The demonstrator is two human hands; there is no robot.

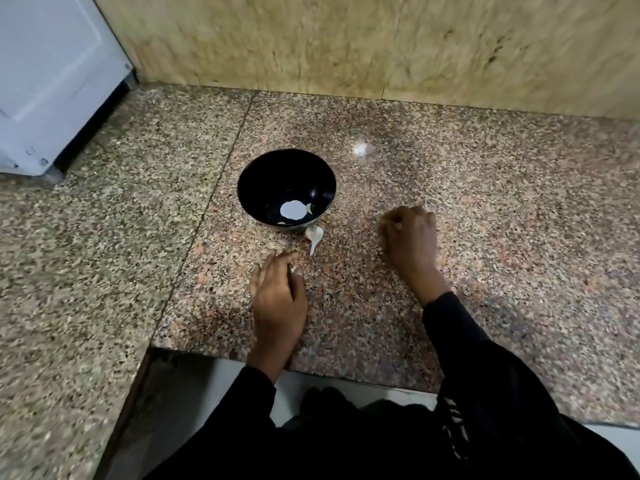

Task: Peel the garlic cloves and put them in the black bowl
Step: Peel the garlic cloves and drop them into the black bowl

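Counter of speckled stone fills most of the view, with a yellow-brown wall behind it and a white cupboard standing at the far left. Black sleeves come in from the bottom edge. The bowl is black and sits on the counter a little left of the middle, with a bright white spot of light shining in its bottom; I cannot tell if any cloves are inside. The left hand lies flat on the counter just in front of the bowl, its fingers straight and close together, holding nothing I can see. The right hand rests on the counter to the right of the bowl, its fingers curled under in a loose fist; I cannot tell if it holds something. The garlic is small and white with a thin stalk, and it lies on the counter touching the bowl's near side, just past the left hand's fingertips.
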